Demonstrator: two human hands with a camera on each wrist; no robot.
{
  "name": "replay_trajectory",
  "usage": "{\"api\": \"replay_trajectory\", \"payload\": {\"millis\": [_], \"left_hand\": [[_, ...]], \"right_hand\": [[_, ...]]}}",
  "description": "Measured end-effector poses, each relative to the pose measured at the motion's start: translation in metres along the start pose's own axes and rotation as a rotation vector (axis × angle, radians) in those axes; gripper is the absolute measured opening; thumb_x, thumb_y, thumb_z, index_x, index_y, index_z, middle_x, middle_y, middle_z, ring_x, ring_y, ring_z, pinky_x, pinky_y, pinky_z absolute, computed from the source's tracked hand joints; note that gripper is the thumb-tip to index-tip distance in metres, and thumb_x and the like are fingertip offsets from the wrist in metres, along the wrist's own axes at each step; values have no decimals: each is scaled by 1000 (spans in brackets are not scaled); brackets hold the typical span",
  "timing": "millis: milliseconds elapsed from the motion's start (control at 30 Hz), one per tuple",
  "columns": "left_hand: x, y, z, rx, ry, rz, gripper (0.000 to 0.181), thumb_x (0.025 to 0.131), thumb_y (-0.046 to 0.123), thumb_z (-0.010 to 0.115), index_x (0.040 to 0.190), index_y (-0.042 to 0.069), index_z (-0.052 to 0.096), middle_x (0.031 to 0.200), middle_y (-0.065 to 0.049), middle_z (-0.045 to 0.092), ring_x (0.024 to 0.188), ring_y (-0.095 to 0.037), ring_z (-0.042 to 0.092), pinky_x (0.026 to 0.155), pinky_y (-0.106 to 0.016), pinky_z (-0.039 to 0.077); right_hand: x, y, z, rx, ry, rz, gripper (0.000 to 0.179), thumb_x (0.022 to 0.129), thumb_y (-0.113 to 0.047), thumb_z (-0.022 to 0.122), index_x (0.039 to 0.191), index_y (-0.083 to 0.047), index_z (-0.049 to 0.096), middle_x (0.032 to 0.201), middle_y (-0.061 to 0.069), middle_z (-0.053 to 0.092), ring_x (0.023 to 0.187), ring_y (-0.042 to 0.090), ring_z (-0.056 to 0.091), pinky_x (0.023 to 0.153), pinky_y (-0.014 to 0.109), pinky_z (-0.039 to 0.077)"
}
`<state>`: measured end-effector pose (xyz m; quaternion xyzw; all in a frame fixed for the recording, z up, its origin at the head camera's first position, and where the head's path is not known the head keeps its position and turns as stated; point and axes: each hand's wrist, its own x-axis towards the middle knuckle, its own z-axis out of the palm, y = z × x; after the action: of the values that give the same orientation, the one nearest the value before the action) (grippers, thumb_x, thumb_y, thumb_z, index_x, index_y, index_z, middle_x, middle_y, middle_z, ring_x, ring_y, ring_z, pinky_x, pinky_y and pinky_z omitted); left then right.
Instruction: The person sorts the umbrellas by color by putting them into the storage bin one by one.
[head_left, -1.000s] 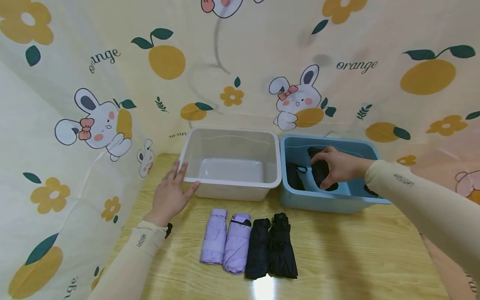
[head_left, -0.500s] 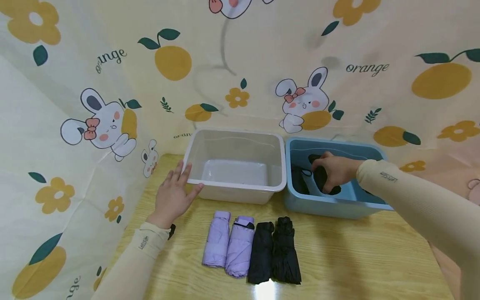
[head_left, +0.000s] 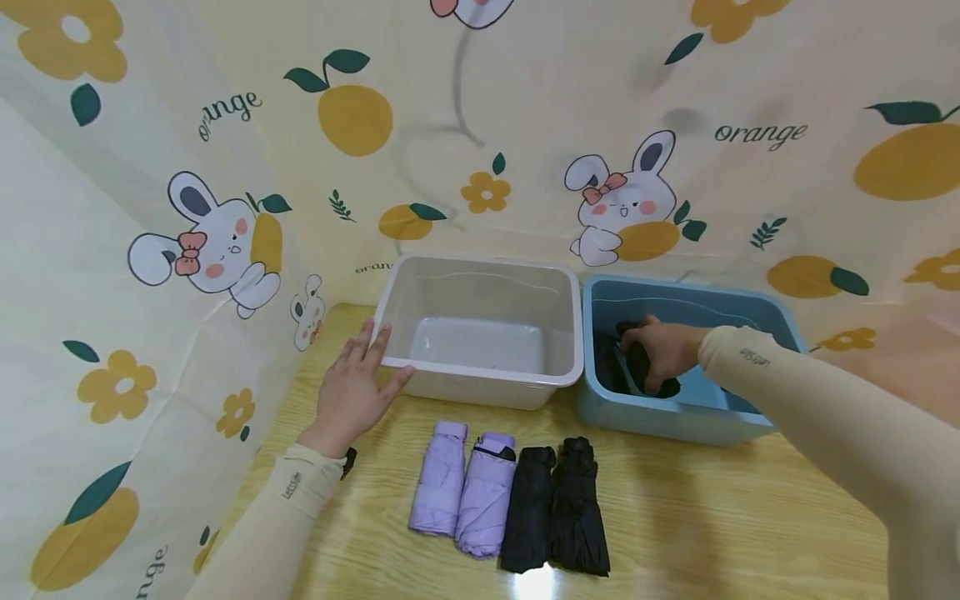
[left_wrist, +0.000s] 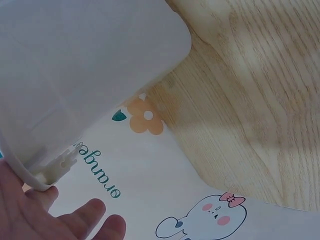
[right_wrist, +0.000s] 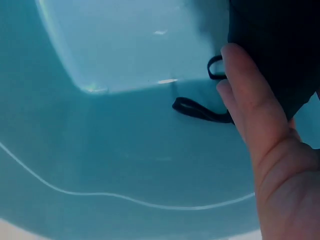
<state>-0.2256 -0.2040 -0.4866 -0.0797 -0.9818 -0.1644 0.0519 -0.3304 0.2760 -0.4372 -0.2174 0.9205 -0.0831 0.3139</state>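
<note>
My right hand (head_left: 666,352) reaches into the blue bin (head_left: 675,422) and grips a black folded umbrella (head_left: 637,363). In the right wrist view the fingers lie along the umbrella (right_wrist: 272,45), whose wrist strap (right_wrist: 200,110) hangs loose beside it. Another black folded umbrella (head_left: 611,367) lies left of it in the bin. My left hand (head_left: 354,396) rests with straight, spread fingers on the left edge of the white bin (head_left: 468,387); the left wrist view has those fingers (left_wrist: 85,215) at the bin's rim. My right forearm hides part of the blue bin.
In front of the bins, two lavender folded umbrellas (head_left: 438,482) and two black ones (head_left: 579,512) lie side by side on the wooden table (head_left: 712,517). A printed cloth (head_left: 450,100) hangs behind the bins and along the left.
My right hand with the umbrella has moved lower and left in the blue bin, closer to the other black umbrella. The left hand stays on the white bin; the head view has shifted slightly.
</note>
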Motion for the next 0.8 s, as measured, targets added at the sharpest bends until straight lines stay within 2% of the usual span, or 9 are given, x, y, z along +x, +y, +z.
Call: {"api": "replay_trajectory", "payload": {"millis": [100, 267, 400, 800], "left_hand": [[1, -1, 0, 2, 5, 3, 82, 98, 63, 45, 159, 12, 25, 165, -16, 12, 139, -52, 30, 104, -65, 35], [1, -2, -1, -1, 23, 1, 82, 98, 62, 47, 159, 11, 26, 165, -16, 12, 138, -53, 31, 103, -66, 35], [1, -1, -1, -8, 10, -3, 82, 98, 63, 47, 159, 13, 25, 165, -15, 11, 138, -53, 31, 105, -64, 34], [1, -1, 3, -1, 20, -8, 82, 98, 62, 49, 158, 12, 28, 165, -16, 13, 138, -51, 32, 105, -63, 35]], "right_hand": [[5, 1, 3, -17, -10, -13, 81, 64, -15, 88, 136, -1, 53, 130, 29, 36, 95, 34, 48, 65, 37, 48], [15, 4, 8, -29, -23, -6, 79, 64, -15, 91, 133, -3, 55, 128, 28, 38, 97, 34, 48, 65, 36, 50], [22, 10, 13, -39, -32, -12, 77, 63, -12, 91, 132, -4, 56, 123, 24, 40, 93, 33, 50, 65, 36, 51], [29, 18, 25, -39, -17, -77, 68, 65, -4, 89, 124, -7, 58, 116, 26, 37, 83, 31, 55, 56, 33, 52]]}}
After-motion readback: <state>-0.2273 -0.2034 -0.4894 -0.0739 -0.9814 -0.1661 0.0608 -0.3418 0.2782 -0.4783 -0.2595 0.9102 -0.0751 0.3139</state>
